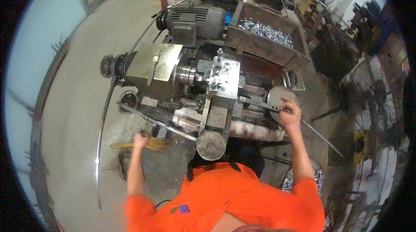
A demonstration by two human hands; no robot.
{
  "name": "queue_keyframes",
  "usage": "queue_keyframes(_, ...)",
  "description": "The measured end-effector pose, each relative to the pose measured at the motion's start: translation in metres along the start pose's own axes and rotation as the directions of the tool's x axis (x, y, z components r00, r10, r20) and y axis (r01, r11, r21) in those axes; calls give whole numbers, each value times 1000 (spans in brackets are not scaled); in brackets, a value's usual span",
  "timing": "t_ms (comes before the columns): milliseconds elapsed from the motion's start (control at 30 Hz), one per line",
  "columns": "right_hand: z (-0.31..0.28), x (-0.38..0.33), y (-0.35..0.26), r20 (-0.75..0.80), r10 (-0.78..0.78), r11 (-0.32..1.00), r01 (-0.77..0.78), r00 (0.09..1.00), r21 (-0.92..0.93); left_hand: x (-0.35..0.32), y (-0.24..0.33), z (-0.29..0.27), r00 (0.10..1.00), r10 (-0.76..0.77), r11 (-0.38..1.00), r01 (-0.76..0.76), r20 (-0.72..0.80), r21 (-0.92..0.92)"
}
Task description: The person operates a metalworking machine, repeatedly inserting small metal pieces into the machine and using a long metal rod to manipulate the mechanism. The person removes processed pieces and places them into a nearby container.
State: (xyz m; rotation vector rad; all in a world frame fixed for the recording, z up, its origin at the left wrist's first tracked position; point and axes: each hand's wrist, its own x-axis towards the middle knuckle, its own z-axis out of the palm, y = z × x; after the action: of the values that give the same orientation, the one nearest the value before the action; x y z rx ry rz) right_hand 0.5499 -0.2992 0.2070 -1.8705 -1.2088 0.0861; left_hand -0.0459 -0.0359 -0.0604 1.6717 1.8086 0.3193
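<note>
Metalworking machine, one hand at each side

I note the pale floor [82,98] as a broad strip for moving on the left; the right side is crowded. The machine [225,80] fills the middle. Behind it: one bin [251,43] of small metal parts [264,30], one motor [195,20]. At the front, I count two round plates [211,146]. The right hand [290,113], half-curled, is at the right plate; its hold is unclear. The blurred left hand [141,139], nearly closed, is over one brush [158,145]; I cannot tell whether it grips.
</note>
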Motion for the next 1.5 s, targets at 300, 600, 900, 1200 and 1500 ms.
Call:
queue_keyframes(300, -82, -72, 67, -114, 356, 913, -371, 928, -169, 29, 106, 2, 921, 192, 362, -386, 338, 848)
queue_keyframes(600, -167, -101, 212, -214, 687, 318, -551, 695, -771, 13, 69, -56, 968, 244, 966, -248, 62, 72)
queue_keyframes(900, -149, -172, 225, -303, 573, 258, -518, 762, -815, -15, 171, -71, 998, -45, 811, 14, -37, -585)
queue_keyframes(1200, -72, -246, 91, -197, 664, 612, -676, 721, -411, -21, 189, -54, 991, -96, 762, 16, -88, -648)
queue_keyframes(1500, -52, -255, 70, -174, 668, 667, -685, 724, -292, -9, 177, -59, 995, -102, 804, 72, -18, -590)
